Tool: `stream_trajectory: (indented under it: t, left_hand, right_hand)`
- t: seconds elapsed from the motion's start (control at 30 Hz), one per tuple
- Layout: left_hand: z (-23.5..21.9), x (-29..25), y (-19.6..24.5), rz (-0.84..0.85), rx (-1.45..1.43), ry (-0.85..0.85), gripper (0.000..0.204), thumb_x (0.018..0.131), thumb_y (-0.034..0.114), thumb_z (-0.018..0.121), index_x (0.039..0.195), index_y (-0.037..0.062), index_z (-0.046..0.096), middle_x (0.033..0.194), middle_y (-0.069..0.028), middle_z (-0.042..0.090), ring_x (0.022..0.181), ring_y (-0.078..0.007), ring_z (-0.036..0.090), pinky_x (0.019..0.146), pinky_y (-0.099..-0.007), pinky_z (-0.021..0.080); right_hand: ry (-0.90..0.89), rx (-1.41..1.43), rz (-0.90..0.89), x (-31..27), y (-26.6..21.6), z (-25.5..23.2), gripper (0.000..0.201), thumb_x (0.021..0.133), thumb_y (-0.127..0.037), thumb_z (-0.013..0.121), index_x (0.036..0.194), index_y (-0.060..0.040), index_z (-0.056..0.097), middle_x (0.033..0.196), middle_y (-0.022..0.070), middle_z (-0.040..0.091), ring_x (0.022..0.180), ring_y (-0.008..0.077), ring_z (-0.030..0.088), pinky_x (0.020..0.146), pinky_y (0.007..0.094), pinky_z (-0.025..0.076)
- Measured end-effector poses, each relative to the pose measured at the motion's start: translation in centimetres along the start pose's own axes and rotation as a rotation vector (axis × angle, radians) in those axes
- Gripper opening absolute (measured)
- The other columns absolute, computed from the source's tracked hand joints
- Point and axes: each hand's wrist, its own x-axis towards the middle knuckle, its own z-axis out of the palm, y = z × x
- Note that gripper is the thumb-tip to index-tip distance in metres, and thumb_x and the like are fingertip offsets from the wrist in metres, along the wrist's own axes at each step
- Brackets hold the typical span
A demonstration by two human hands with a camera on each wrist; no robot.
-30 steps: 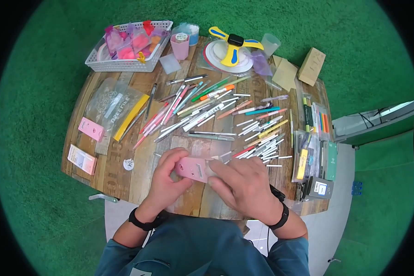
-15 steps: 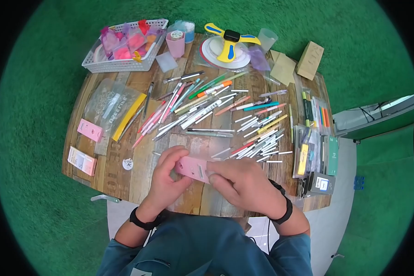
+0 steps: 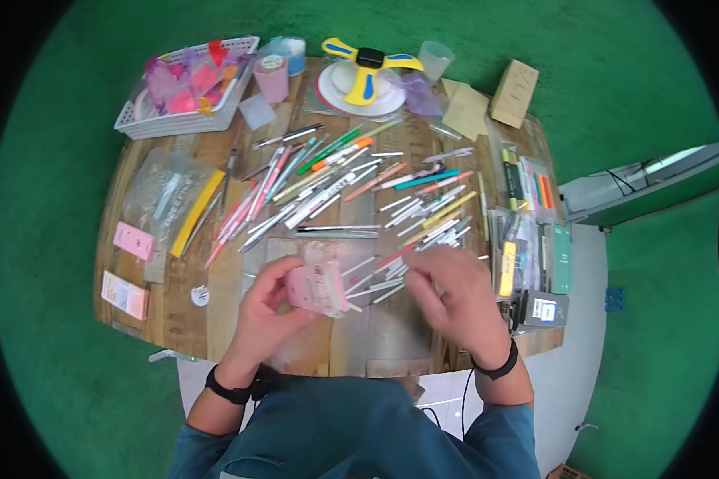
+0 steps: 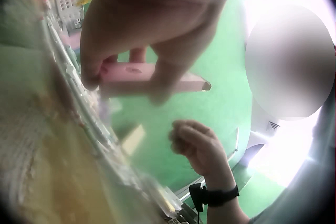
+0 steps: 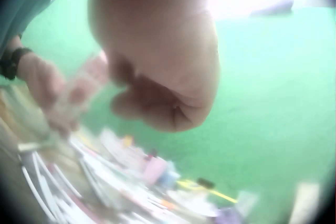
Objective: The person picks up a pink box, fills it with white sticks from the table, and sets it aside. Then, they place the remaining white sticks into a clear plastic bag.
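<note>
My left hand (image 3: pixel 268 307) grips a small pink box (image 3: pixel 302 289) between thumb and fingers, above the near middle of the table. In the left wrist view the pink box (image 4: pixel 128 74) lies flat across the fingers, one end sticking out past the thumb. The box's right end looks pale and blurred in the head view. My right hand (image 3: pixel 459 299) is apart from the box, to its right. Its fingers are curled in toward the palm, and nothing shows between them in the right wrist view (image 5: pixel 163 87). Thin white sticks (image 3: pixel 387 287) lie between the hands.
Pens and markers (image 3: pixel 319 188) are spread over the table's middle. A second pink box (image 3: pixel 134 241), a pink-and-white carton (image 3: pixel 125 294) and a yellow-edged zip bag (image 3: pixel 164 195) lie left. A white basket (image 3: pixel 176 126) stands at back left; pen packs (image 3: pixel 527 180) lie right.
My right hand has let go of the pink box's right end and moved away to the right. The left hand still holds the box, turned a little. The head view has shifted.
</note>
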Motion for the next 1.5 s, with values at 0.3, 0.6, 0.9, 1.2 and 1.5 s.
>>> stream_trajectory:
  t: [0.3, 0.6, 0.9, 1.2, 1.5]
  left_hand:
    - [-0.6, 0.1, -0.3, -0.068, -0.149, -0.081, 0.078, 0.077, -0.008, 0.081, 0.147, 0.0097, 0.051, 0.155, -0.0061, 0.047, 0.136, -0.0195, 0.052, 0.115, -0.0401, 0.043]
    - [-1.8, 0.3, -1.2, -0.011, -0.162, -0.102, 0.076, 0.079, -0.009, 0.081, 0.146, 0.0088, 0.051, 0.155, -0.0086, 0.046, 0.136, -0.0218, 0.053, 0.114, -0.04, 0.045]
    - [0.3, 0.0, 0.4, 0.151, 0.429, 0.058, 0.066, 0.073, -0.006, 0.08, 0.134, 0.0062, 0.061, 0.144, -0.0113, 0.051, 0.131, -0.0239, 0.055, 0.105, -0.034, 0.048]
    - [1.0, -0.7, 0.7, 0.079, 0.355, 0.022, 0.065, 0.069, -0.006, 0.083, 0.13, 0.006, 0.063, 0.137, -0.0113, 0.056, 0.125, -0.0248, 0.059, 0.099, -0.0337, 0.052]
    - [2.1, 0.1, 2.0, 0.273, 0.769, 0.003, 0.059, 0.067, -0.004, 0.081, 0.123, 0.0037, 0.065, 0.134, -0.0157, 0.06, 0.124, -0.0348, 0.06, 0.1, -0.0395, 0.053]
  right_hand:
    - [-0.143, 0.05, 0.18, 0.1, 1.2, -1.3, 0.013, 0.088, -0.005, 0.07, 0.1, -0.0016, 0.072, 0.09, 0.0156, 0.072, 0.086, 0.0354, 0.069, 0.076, 0.0418, 0.055]
    - [-0.209, 0.09, 0.034, 0.7, -0.5, 0.0, 0.021, 0.086, -0.007, 0.073, 0.107, -0.0036, 0.072, 0.092, 0.0146, 0.072, 0.084, 0.0357, 0.069, 0.076, 0.0425, 0.055]
    - [-0.233, -0.006, -0.164, -0.6, -4.4, 2.9, 0.048, 0.086, -0.02, 0.077, 0.131, -0.0088, 0.062, 0.107, 0.0105, 0.066, 0.087, 0.0284, 0.068, 0.075, 0.0403, 0.052]
    - [-0.202, 0.172, -0.032, -2.1, -4.0, 4.0, 0.051, 0.089, -0.017, 0.076, 0.134, -0.0069, 0.055, 0.103, 0.0145, 0.064, 0.085, 0.0351, 0.067, 0.076, 0.0454, 0.053]
    - [-0.275, 0.589, 0.556, -4.1, -3.4, 3.2, 0.044, 0.094, -0.011, 0.068, 0.135, -0.0025, 0.055, 0.093, 0.0203, 0.066, 0.081, 0.0377, 0.067, 0.072, 0.046, 0.054]
